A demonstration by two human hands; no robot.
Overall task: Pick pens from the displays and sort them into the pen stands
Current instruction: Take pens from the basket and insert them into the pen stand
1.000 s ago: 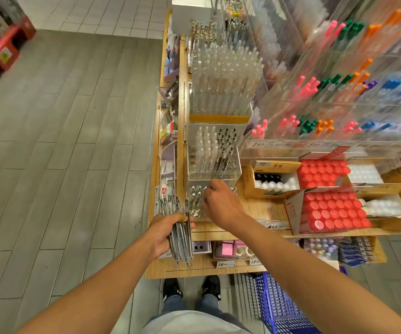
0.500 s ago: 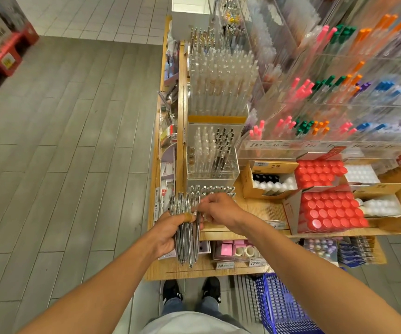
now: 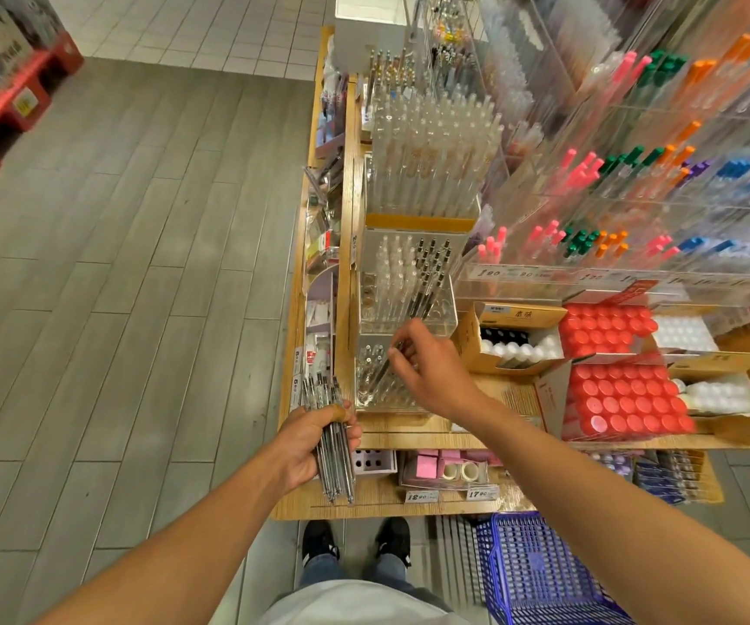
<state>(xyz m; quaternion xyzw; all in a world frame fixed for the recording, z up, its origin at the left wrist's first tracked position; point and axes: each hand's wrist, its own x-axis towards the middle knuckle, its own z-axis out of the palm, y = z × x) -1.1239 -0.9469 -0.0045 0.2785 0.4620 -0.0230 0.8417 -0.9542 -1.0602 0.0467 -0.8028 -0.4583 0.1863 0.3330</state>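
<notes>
My left hand (image 3: 312,439) grips a bundle of clear-bodied pens (image 3: 332,448) held upright in front of the wooden shelf's left end. My right hand (image 3: 432,367) pinches a single dark pen (image 3: 384,367) and holds it slanted over the lowest clear pen stand (image 3: 380,394), its tip among the few pens standing there. Directly behind is a taller clear stand (image 3: 409,286) with translucent pens on the left and black-clipped pens on the right. A still taller stand of translucent pens (image 3: 432,164) rises behind that.
Acrylic tiers of pink, green, orange and blue pens (image 3: 612,209) fill the upper right. Cardboard boxes with red-capped bottles (image 3: 621,399) and white bottles (image 3: 517,349) sit right of the stands. A blue basket (image 3: 540,575) rests on the floor by my feet. Grey plank floor lies left.
My right hand went from the lowest stand back to the bundle in my left hand, took one pen, and has returned over the lowest stand. The left hand drifted slightly.
</notes>
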